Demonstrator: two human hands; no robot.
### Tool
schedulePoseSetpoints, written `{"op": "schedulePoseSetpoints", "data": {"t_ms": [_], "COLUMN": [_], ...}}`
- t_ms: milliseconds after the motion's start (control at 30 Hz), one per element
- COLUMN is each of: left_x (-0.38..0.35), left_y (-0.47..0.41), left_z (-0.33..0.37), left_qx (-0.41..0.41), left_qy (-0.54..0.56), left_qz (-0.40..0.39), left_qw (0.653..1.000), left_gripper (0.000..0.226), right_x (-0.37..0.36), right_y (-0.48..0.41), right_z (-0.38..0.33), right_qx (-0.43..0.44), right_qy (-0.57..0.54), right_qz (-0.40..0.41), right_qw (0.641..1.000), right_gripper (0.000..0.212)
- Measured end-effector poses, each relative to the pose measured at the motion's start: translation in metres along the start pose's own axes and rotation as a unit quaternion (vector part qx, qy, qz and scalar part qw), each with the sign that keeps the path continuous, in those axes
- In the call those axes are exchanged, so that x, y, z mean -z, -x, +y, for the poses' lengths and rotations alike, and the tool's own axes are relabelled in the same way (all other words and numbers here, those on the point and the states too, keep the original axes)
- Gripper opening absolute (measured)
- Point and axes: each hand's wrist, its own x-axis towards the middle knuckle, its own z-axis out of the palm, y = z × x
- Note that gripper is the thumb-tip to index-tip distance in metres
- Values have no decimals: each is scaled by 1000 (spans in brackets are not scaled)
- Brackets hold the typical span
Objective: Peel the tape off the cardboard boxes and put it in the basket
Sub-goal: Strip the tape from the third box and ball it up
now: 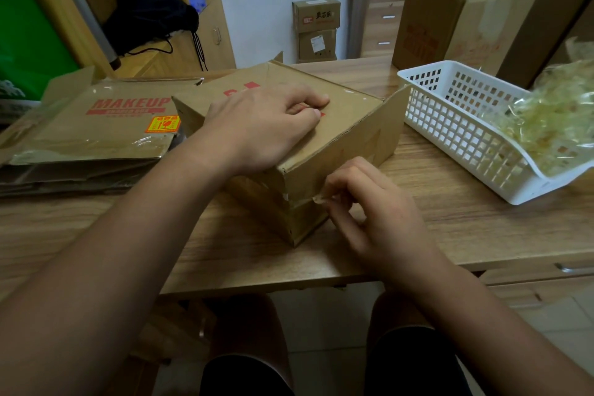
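1. One wooden table (450,235) carries the work. Its near edge runs in front of the person's knees, with bare wood between that edge and the box.
2. Two tall cardboard boxes (430,16) stand at the far right behind the basket. Their red print is too blurred to read.
3. One stack of flattened cardboard (106,138) lies at the left. The top sheet reads "MAKEUP" in red.
4. One cardboard box (347,125) sits mid-table, turned cornerwise, with a side flap open toward the basket. The red print on top is mostly hidden.
5. One white slotted basket (466,138) sits just beside that flap and holds a heap of peeled tape (553,125).
6. Two small boxes (316,14) are stacked by the far wall.
7. There are two hands. The left hand (263,128) lies on the box top, fingers pressed together. The right hand (369,212) is at the box's near corner, fingers pinching the tape end.
8. One tape end (319,199) is lifted off the box's near corner.
9. One orange sticker (163,124) is on the "MAKEUP" sheet, its characters unreadable.
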Motion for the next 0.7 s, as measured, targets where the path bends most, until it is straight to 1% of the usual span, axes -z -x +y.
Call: {"op": "schedulePoseSetpoints", "data": {"t_ms": [67,167,233,300,400,500,600,700], "left_x": [0,0,1,1,1,1,1,2], "left_y": [0,0,0,-1,0,0,0,0], "left_z": [1,0,0,0,0,1,1,2], "left_qx": [-5,-11,-11,-10,-10,-11,-11,-9], "left_qy": [-4,-11,-10,-12,-12,-15,-14,-4], "left_qz": [-3,0,1,1,-3,-3,-7,-13], "left_qw": [1000,1000,1000,1000,1000,1000,1000,1000], "left_gripper": [49,45,41,37,41,37,39,49], "right_x": [4,6,7,10,9,8,9,11], "right_y": [3,9,9,6,4,1,-4,-8], "right_z": [3,7,12,16,21,25,29,32], "right_qx": [-25,-50,-69,-75,-22,19,36,66], "right_qy": [-41,-83,-76,-42,37,101,134,165], "right_qz": [16,69,107,119,89,66,67,72], "right_qw": [999,993,989,989,995,992,988,981], "right_gripper": [10,11,15,19,18,17,13,11]}}
